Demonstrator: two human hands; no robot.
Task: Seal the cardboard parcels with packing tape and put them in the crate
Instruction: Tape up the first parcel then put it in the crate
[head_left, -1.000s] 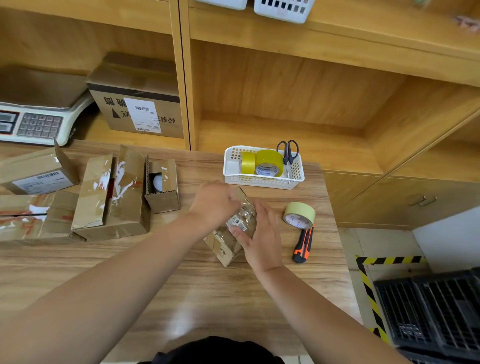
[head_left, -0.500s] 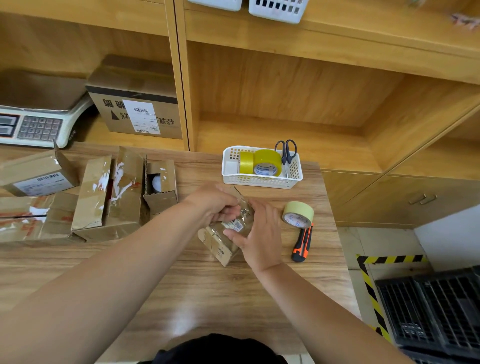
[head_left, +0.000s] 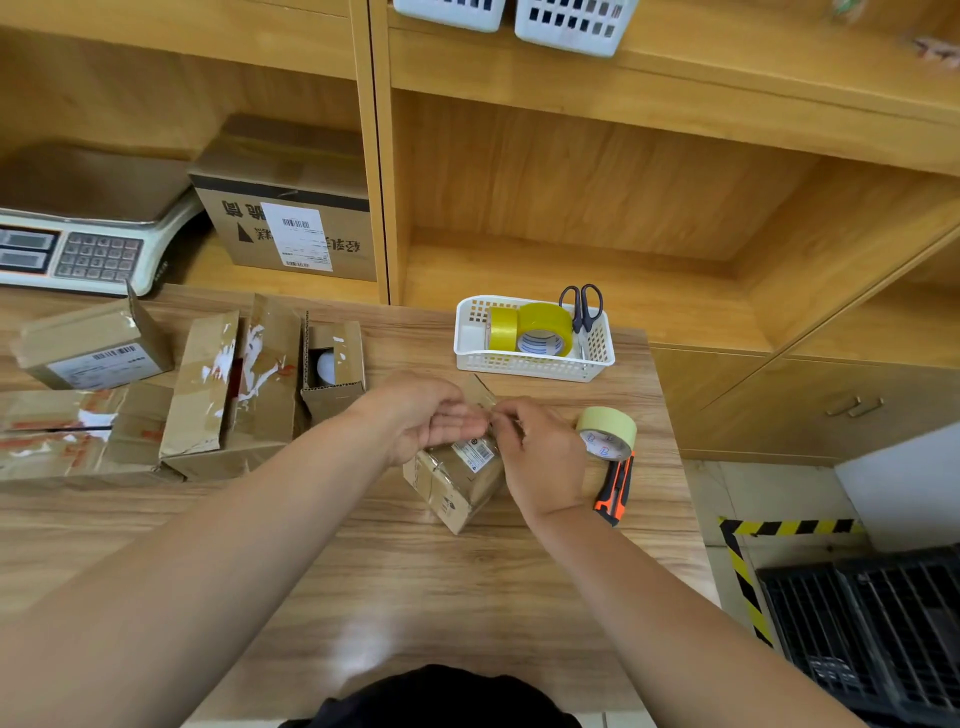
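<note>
A small cardboard parcel (head_left: 457, 480) with a barcode label lies tilted on the wooden table (head_left: 395, 582), one flap standing up behind my hands. My left hand (head_left: 423, 415) is over the parcel's top with its palm showing and fingers fairly straight, touching the flap area. My right hand (head_left: 540, 457) is at the parcel's right side, its curled fingertips pinching the top edge. A pale green tape roll (head_left: 608, 434) stands just right of that hand. The black crate (head_left: 872, 634) sits on the floor at lower right.
An orange-black utility knife (head_left: 615, 491) lies below the tape roll. A white basket (head_left: 535, 358) holds yellow tape rolls and scissors. Several open parcels (head_left: 228, 395) lie at the left, a scale (head_left: 78, 249) and a big box (head_left: 291, 223) on the shelf.
My left hand has lifted its grip from the parcel's top and turned so the palm shows, fingers straighter. My right hand stays at the parcel's right side, fingertips now at the top edge.
</note>
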